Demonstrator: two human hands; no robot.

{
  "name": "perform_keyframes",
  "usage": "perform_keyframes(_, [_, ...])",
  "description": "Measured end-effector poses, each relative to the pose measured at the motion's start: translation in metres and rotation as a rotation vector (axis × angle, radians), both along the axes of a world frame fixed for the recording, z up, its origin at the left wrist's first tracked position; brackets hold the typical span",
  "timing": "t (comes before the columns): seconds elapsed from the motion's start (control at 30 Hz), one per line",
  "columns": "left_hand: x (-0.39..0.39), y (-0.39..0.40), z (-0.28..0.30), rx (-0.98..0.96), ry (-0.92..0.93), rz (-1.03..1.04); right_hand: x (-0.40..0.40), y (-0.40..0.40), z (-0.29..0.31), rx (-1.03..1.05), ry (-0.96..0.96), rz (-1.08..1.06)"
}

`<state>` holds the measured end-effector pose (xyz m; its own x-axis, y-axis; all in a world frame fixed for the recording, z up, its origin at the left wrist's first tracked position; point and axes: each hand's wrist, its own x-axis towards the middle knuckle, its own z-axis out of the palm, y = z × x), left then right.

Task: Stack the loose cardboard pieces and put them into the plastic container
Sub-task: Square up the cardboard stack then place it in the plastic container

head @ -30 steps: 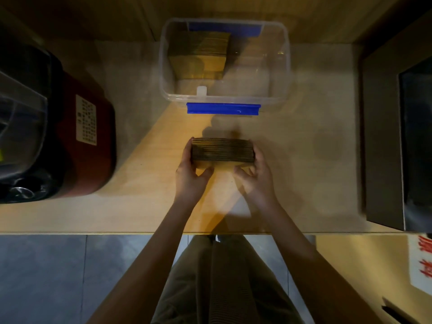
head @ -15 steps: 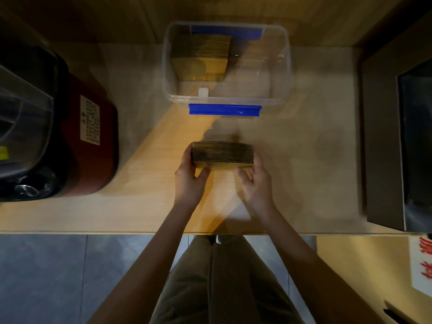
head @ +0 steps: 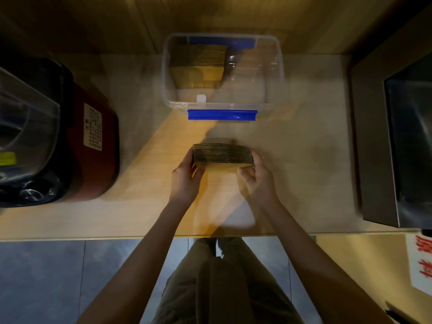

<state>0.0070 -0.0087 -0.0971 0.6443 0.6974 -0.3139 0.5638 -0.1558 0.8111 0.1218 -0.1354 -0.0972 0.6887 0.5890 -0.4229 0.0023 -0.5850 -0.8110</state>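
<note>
A squared-up stack of cardboard pieces [head: 223, 154] is held between both hands over the middle of the wooden table, its corrugated edges facing up. My left hand [head: 185, 180] grips its left end and my right hand [head: 258, 177] grips its right end, thumbs on the near face. Beyond it stands the clear plastic container [head: 273, 66] with blue clips. Inside the container's left half lies another pile of cardboard pieces [head: 198, 67]; its right half shows only the bottom.
A dark red appliance with a clear lid [head: 53, 136] fills the table's left side. A dark box-shaped appliance [head: 397, 141] stands at the right. The table's front edge [head: 93, 237] runs just before my legs, with floor tiles below.
Both hands have held on to the stack throughout, which sits slightly farther from me than a second ago. The view has shifted a little.
</note>
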Motion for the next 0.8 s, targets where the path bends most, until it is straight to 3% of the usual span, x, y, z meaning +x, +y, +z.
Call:
perform_keyframes(0.6, [0.032, 0.086, 0.073, 0.183, -0.076, -0.085, 0.062, 0.07, 0.065, 0.123, -0.149, 0.17])
perform_keyframes(0.8, [0.053, 0.123, 0.089, 0.225, -0.023, -0.153, 0.083, 0.102, 0.071, 0.067, -0.259, 0.206])
